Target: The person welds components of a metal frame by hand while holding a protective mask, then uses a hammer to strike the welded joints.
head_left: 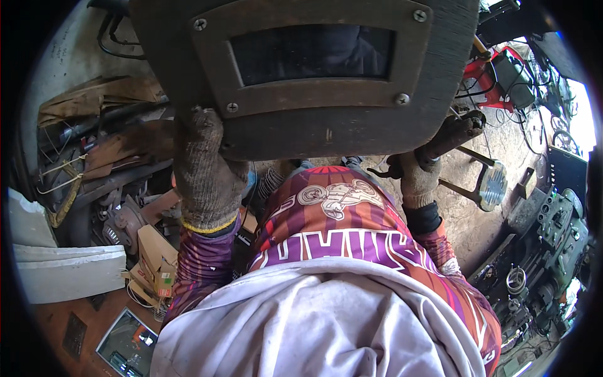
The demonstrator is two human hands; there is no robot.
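Note:
A dark, flat welding shield [326, 135] fills the top middle of the head view. Screws fix a frame around its dark glass window [314, 56], which shows a faint reflection. My left hand [204, 169], in a dirty knitted glove with a yellow cuff edge, is closed at the shield's lower left edge; the grip behind is hidden. Below the shield's lower right corner, my gloved right hand [419, 179] is closed around a dark brown welding electrode holder [449, 135]. Its thick end points up and right, and the shield hides part of the space beside it.
At right stand a small metal stool-like piece [492, 184] and a green-grey machine [556, 232]. Cables run near a red item [483, 85] at upper right. Left are brown sheets [103, 100], cardboard [157, 251], white panels [72, 273] and a framed glass pane [129, 342].

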